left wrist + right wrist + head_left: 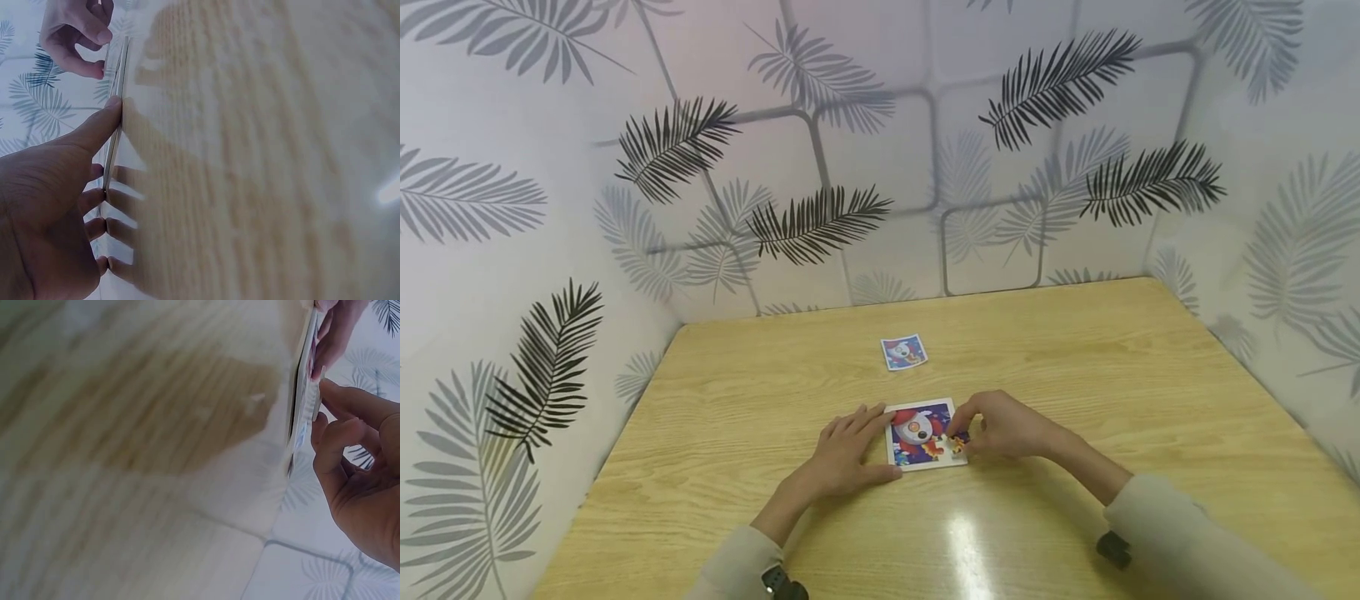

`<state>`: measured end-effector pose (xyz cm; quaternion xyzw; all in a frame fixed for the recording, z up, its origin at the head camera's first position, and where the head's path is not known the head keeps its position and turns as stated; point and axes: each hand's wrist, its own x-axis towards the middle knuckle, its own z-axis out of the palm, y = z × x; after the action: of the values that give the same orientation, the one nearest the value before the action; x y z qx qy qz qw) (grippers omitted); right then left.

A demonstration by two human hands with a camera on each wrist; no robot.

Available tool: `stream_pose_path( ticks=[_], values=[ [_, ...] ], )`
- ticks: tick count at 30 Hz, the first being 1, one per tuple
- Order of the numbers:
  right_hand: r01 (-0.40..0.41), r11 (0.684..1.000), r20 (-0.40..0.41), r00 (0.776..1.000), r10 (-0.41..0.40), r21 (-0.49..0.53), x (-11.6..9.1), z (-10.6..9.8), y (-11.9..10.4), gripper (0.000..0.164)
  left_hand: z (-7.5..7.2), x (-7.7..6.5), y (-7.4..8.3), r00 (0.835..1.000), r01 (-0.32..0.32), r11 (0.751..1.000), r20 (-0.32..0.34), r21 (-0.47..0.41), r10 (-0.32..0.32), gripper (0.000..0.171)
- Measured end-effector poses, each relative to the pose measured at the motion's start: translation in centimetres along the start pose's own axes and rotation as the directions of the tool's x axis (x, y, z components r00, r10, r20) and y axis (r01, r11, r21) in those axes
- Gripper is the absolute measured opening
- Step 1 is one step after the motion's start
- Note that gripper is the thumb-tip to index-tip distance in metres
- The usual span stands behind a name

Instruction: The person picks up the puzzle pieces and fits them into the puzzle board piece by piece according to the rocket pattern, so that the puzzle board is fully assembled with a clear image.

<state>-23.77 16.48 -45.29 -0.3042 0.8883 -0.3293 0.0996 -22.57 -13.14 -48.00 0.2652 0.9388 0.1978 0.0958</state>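
Note:
A small square jigsaw puzzle in a white-edged tray lies flat on the table, with a red, white and purple cartoon picture. Its lower right corner shows a pale gap. Over that corner my right hand pinches a puzzle piece with orange and yellow on it. In the right wrist view the thin piece sits between thumb and fingertips, just above the tray. My left hand rests along the tray's left side with fingers spread, the thumb at the near edge.
Behind the puzzle lies a small square picture card with a similar design. The wooden table meets a wall with leaf patterns at the back and sides. Dark bands show at both sleeves.

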Motion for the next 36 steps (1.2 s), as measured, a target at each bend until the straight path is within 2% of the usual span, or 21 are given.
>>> stream_pose_path(
  ticks=[5, 8, 19, 26, 33, 36],
  values=[
    [-0.003, 1.000, 0.018, 1.000, 0.003, -0.012, 0.5, 0.8, -0.3, 0.020, 0.1, 0.0, 0.1, 1.000, -0.006, 1.000, -0.002, -0.008, 0.006, 0.082],
    [-0.033, 0.999, 0.026, 0.999, 0.033, 0.005, 0.5, 1.1, -0.5, 0.021, 0.1, 0.0, 0.1, 1.000, -0.008, 1.000, 0.002, -0.008, 0.008, 0.083],
    [-0.107, 0.993, -0.029, 0.994, 0.108, 0.041, 1.0, 2.0, -1.2, 0.018, 0.0, 0.0, 0.2, 1.000, -0.004, 1.000, 0.000, -0.001, 0.004, 0.082],
    [-0.071, 0.997, -0.058, 0.996, 0.073, 0.025, 1.4, 2.1, -0.9, 0.016, -0.1, 0.0, 0.2, 1.000, 0.007, 1.000, -0.004, 0.005, -0.007, 0.082],
    [-0.088, 0.996, -0.063, 0.994, 0.088, 0.004, 1.3, 2.4, -0.9, 0.014, 0.0, 0.0, 0.2, 1.000, -0.002, 1.000, 0.000, -0.011, 0.002, 0.082],
    [-0.071, 0.997, -0.063, 0.996, 0.071, -0.005, 1.1, 2.4, -0.8, 0.013, 0.0, 0.0, 0.2, 1.000, 0.002, 1.000, 0.000, -0.016, -0.002, 0.083]
  ],
)
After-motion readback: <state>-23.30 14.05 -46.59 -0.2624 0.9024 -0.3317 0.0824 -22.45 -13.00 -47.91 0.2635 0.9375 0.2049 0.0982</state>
